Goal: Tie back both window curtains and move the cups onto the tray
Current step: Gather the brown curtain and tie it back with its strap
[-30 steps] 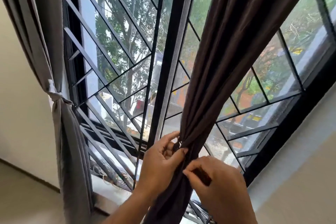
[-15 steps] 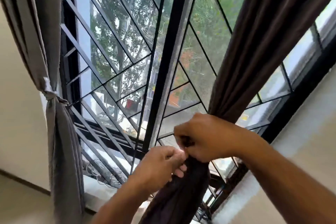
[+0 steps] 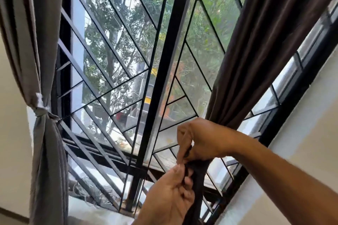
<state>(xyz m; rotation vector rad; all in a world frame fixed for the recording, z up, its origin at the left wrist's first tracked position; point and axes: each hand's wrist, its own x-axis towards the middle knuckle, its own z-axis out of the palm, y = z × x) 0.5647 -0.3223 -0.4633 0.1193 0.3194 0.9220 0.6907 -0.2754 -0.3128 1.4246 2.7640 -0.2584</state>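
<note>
The dark brown right curtain (image 3: 259, 45) hangs from the top right and is bunched into a narrow neck low in the view. My right hand (image 3: 199, 139) is closed around that neck from above, pinching a dark strip at its fingertips. My left hand (image 3: 170, 195) is just below it, fingers pinched on the same dark fabric. The grey left curtain (image 3: 43, 151) at the left edge is gathered and held by a pale tie (image 3: 41, 104). No cups or tray are in view.
A window with a black frame (image 3: 164, 71) and slanted metal grille bars fills the middle. A pale wall (image 3: 301, 160) runs along the right, and another pale wall stands at the far left. The sill (image 3: 95, 212) lies below the grille.
My right hand has gone from below the gathered curtain to over its neck and gripped it. My left hand has dropped lower on the fabric. The view has tilted slightly.
</note>
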